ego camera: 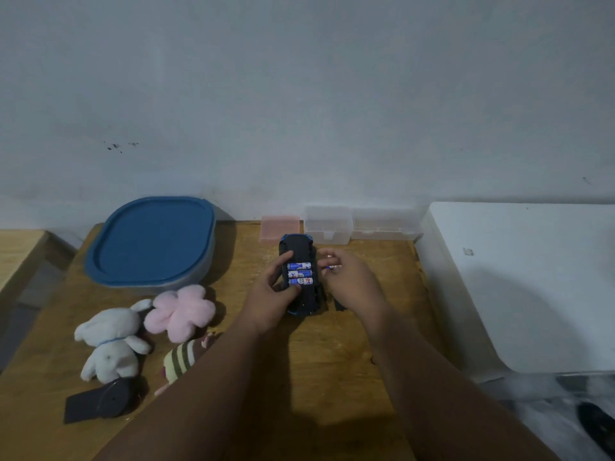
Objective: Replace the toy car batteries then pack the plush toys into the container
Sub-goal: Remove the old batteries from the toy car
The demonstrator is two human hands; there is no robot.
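Note:
The blue toy car (301,247) lies upside down on the wooden table, its battery bay open with three blue batteries (299,273) side by side. My left hand (271,294) grips the car's left side, thumb on the nearest battery. My right hand (349,277) is just right of the car, pinching a small battery (332,267). A dark piece (338,304), perhaps the bay cover, lies under that hand. A white bunny plush (111,341), a pink flower plush (181,311) and a striped plush (183,359) lie at the left. The container with a blue lid (153,242) stands behind them, closed.
A black object (100,402) lies at the table's front left. A pink box (280,227) and two clear plastic boxes (327,224) stand against the wall. A white appliance (525,281) borders the table's right edge. Another table (20,251) is at far left.

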